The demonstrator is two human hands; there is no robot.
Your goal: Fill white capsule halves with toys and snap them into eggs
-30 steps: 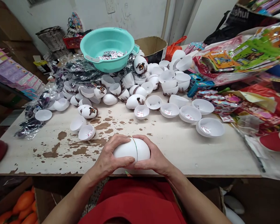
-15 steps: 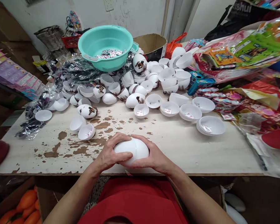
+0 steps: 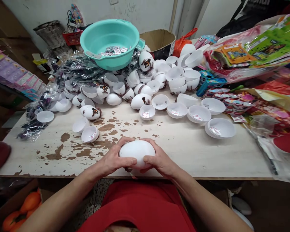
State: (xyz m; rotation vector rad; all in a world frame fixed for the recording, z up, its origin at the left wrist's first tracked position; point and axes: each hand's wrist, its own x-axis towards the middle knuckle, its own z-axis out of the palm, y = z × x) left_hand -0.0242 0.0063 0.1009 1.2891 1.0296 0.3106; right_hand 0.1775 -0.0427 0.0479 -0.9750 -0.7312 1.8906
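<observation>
A white plastic egg [image 3: 137,151] lies sideways between my two hands above the table's front edge. My left hand [image 3: 118,156] grips its left end, thumb across the near side. Around the right end, the fingers of my right hand [image 3: 157,158] are wrapped, thumb on the front. A dark brown patch shows under the egg near my left thumb. Beyond, several white half shells hold small printed packets, among them a shell [image 3: 219,128] on the right and another [image 3: 90,134] on the left. A closed egg with a brown print [image 3: 90,112] rests behind the left shells.
A turquoise basin [image 3: 111,62] with small packets stands at the back, beside a cardboard box [image 3: 159,40]. Piled shells and plastic-wrapped dark items [image 3: 79,69] fill the table's rear. Colourful packages [image 3: 263,48] crowd the right side. Orange objects [image 3: 30,202] sit below the table at left.
The egg has turned in my hands; the seam line seen before no longer shows, and a dark patch now appears beneath it. My right thumb has shifted up slightly. The view has tilted a little.
</observation>
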